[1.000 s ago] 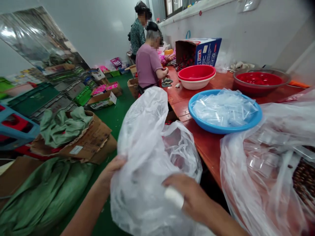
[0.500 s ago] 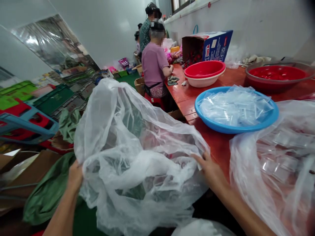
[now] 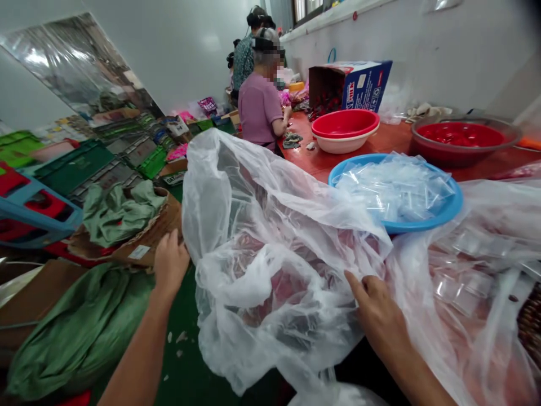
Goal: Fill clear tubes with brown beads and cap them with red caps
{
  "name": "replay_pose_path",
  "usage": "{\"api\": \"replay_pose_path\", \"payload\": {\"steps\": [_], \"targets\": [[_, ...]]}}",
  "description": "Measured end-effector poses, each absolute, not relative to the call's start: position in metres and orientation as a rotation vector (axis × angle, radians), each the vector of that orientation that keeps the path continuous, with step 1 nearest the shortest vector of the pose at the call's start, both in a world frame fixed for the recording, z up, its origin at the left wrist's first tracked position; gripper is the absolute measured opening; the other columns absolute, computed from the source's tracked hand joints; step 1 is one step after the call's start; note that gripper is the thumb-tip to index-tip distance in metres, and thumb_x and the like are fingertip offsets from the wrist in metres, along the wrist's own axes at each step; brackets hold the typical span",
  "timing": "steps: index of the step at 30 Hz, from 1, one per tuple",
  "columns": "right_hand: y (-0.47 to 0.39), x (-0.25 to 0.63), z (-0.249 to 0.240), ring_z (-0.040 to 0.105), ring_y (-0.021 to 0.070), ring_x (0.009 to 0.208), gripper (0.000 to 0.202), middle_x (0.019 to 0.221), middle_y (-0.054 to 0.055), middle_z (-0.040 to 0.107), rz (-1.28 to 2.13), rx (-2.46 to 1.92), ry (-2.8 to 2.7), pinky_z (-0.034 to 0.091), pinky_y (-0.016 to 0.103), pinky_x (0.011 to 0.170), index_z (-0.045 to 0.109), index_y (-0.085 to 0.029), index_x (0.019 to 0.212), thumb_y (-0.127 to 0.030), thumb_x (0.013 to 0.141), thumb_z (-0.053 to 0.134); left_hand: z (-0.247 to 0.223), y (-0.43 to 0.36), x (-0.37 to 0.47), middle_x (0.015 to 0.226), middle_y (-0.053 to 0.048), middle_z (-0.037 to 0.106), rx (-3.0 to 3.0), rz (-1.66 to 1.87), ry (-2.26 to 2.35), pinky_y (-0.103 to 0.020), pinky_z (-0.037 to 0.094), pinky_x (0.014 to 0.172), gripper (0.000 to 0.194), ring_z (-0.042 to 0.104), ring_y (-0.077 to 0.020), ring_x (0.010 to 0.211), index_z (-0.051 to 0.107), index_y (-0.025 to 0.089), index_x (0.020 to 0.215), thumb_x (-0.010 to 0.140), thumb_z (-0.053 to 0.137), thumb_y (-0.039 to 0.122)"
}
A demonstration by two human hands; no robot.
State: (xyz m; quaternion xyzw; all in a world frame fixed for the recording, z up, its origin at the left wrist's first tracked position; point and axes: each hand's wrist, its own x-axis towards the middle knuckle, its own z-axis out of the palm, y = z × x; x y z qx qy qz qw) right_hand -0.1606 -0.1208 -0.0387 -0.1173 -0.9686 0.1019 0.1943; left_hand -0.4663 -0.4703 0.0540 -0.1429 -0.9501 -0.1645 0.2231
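A large, crumpled clear plastic bag spreads in front of me, its mouth puffed up and its folds loose. Beside its left edge is my left hand, fingers loosely bent and apart, with no film visibly held. My right hand is at the bag's right side, one digit stretched along the film and the others curled at it; their tips are partly hidden. Just beyond that hand stands a blue basin heaped with small clear plastic pieces. Another clear bag holding transparent cases lies to the right.
On the red table stand a red basin, a brownish bowl with red contents and a tipped carton. A person in a pink shirt works farther along. Green sacks, cardboard and crates crowd the left.
My view has shifted slightly. The plastic bag has moved right, against the blue basin. My left hand has come inward and its grip has loosened; my right hand has shifted slightly right and down.
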Motion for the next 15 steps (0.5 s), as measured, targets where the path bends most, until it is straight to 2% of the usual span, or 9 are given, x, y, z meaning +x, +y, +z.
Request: {"api": "replay_pose_path", "payload": {"steps": [2,4,5,6,8,10,11,13,15], "targets": [[-0.121,-0.162,-0.045,0.05,0.0245,0.085,0.06,0.09,0.009,0.047,0.248,-0.331,-2.73,0.05,0.037,0.072,0.04,-0.02,0.131,-0.002,0.074,0.038,0.055,-0.425,-0.455,0.118,-0.011,0.056,-0.509,-0.518,-2.529,-0.038,0.035,0.098,0.036,0.049,-0.0233,0.113,0.052,0.017,0.114,0.082,0.036,0.024],[-0.12,-0.163,-0.048,0.05,0.0247,0.086,0.064,0.091,0.009,0.047,0.262,-0.354,-2.723,0.051,0.037,0.072,0.035,-0.02,0.134,-0.001,0.073,0.038,0.04,-0.372,-0.437,0.121,-0.007,0.055,-0.923,-0.604,-2.681,-0.036,0.032,0.101,0.038,0.047,-0.0194,0.116,0.051,0.021,0.118,0.087,0.031,0.028],[-0.12,-0.163,-0.049,0.051,0.025,0.087,0.067,0.092,0.01,0.047,0.277,-0.383,-2.717,0.051,0.037,0.07,0.032,-0.02,0.136,-0.001,0.072,0.038,0.026,-0.346,-0.427,0.126,-0.007,0.053,-1.138,-0.566,-2.771,-0.038,0.027,0.105,0.039,0.042,-0.0204,0.121,0.051,0.023,0.121,0.087,0.033,0.032],[-0.12,-0.163,-0.05,0.051,0.0257,0.088,0.069,0.096,0.011,0.047,0.295,-0.417,-2.71,0.052,0.037,0.069,0.029,-0.021,0.137,-0.001,0.071,0.039,0.008,-0.324,-0.417,0.133,-0.007,0.046,-1.317,-0.447,-2.882,-0.045,0.02,0.107,0.044,0.034,-0.0245,0.128,0.047,0.025,0.126,0.084,0.041,0.037],[-0.118,-0.163,-0.051,0.052,0.0272,0.093,0.074,0.107,0.013,0.046,0.34,-0.474,-2.695,0.053,0.038,0.066,0.024,-0.023,0.139,-0.001,0.069,0.039,-0.03,-0.291,-0.4,0.144,-0.012,0.029,-1.585,-0.072,-3.171,-0.061,0.01,0.102,0.078,0.015,-0.038,0.133,0.037,0.026,0.134,0.065,0.066,0.047],[-0.117,-0.162,-0.052,0.05,0.029,0.102,0.081,0.123,0.014,0.04,0.391,-0.464,-2.682,0.053,0.041,0.07,0.019,-0.026,0.14,0.0,0.067,0.039,-0.057,-0.277,-0.392,0.148,-0.017,0.014,-1.732,0.28,-3.395,-0.064,0.008,0.1,0.103,0.003,-0.0437,0.133,0.03,0.022,0.138,0.05,0.077,0.043],[-0.116,-0.162,-0.052,0.048,0.0299,0.108,0.084,0.13,0.013,0.035,0.412,-0.434,-2.682,0.052,0.043,0.074,0.017,-0.028,0.141,0.001,0.065,0.039,-0.063,-0.275,-0.393,0.148,-0.019,0.01,-1.749,0.387,-3.464,-0.065,0.008,0.099,0.109,0.001,-0.0452,0.132,0.028,0.021,0.139,0.046,0.079,0.041],[-0.115,-0.163,-0.051,0.043,0.0309,0.115,0.09,0.141,0.012,0.026,0.443,-0.37,-2.714,0.049,0.047,0.083,0.013,-0.028,0.142,0.004,0.061,0.038,-0.057,-0.277,-0.403,0.147,-0.018,0.017,-1.794,0.486,-3.539,-0.064,0.013,0.098,0.103,0.012,-0.045,0.131,0.034,0.021,0.136,0.046,0.08,0.038],[-0.116,-0.167,-0.05,0.042,0.0311,0.117,0.09,0.144,0.013,0.025,0.464,-0.32,-2.783,0.044,0.049,0.089,0.015,-0.024,0.142,0.005,0.06,0.038,-0.035,-0.279,-0.42,0.137,-0.013,0.041,-1.865,0.425,-3.528,-0.056,0.021,0.102,0.078,0.035,-0.0368,0.125,0.045,0.024,0.129,0.058,0.073,0.039]]}}
